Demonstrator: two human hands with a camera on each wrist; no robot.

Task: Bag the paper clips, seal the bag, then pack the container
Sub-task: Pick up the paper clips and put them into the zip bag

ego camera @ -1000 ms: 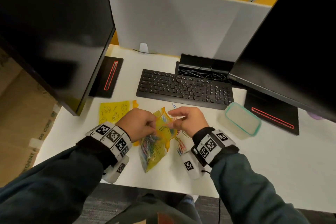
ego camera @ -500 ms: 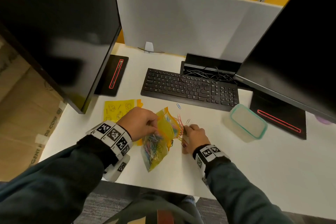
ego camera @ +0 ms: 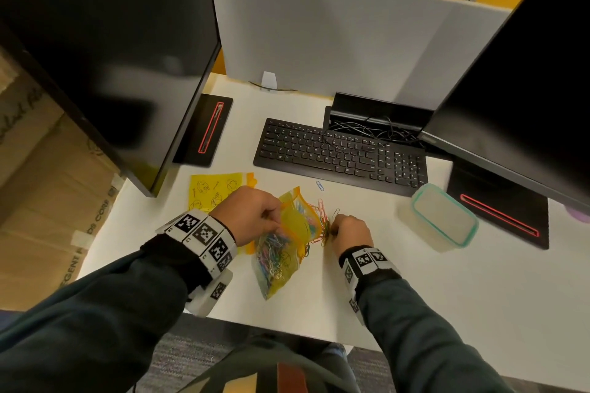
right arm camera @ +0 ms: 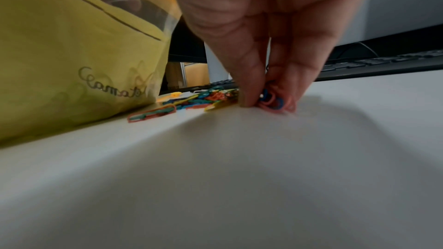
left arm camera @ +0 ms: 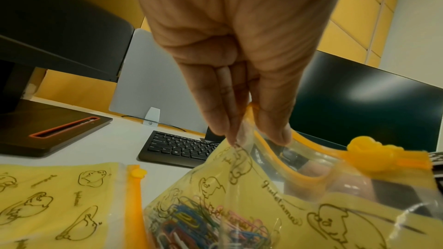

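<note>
A yellow zip bag (ego camera: 287, 246) (left arm camera: 275, 202) (right arm camera: 72, 54) with drawn figures lies on the white desk, part filled with coloured paper clips. My left hand (ego camera: 255, 217) (left arm camera: 254, 135) pinches the bag's orange-edged mouth and holds it up and open. Right of the bag a small heap of loose paper clips (ego camera: 322, 226) (right arm camera: 191, 99) lies on the desk. My right hand (ego camera: 348, 233) (right arm camera: 268, 99) is down on the desk, thumb and fingers pinching a few clips from that heap. A single blue clip (ego camera: 319, 185) lies near the keyboard. The clear container (ego camera: 443, 217) with a teal rim stands at the right.
A second, flat yellow bag (ego camera: 217, 190) (left arm camera: 59, 205) lies to the left. A black keyboard (ego camera: 341, 156) sits behind the clips. Two dark monitors (ego camera: 105, 51) stand left and right on black bases, with a grey partition (ego camera: 335, 32) behind.
My right hand left the bag's mouth, dropped to the desk right of the bag and closed on loose clips. The left hand kept hold of the bag's mouth.
</note>
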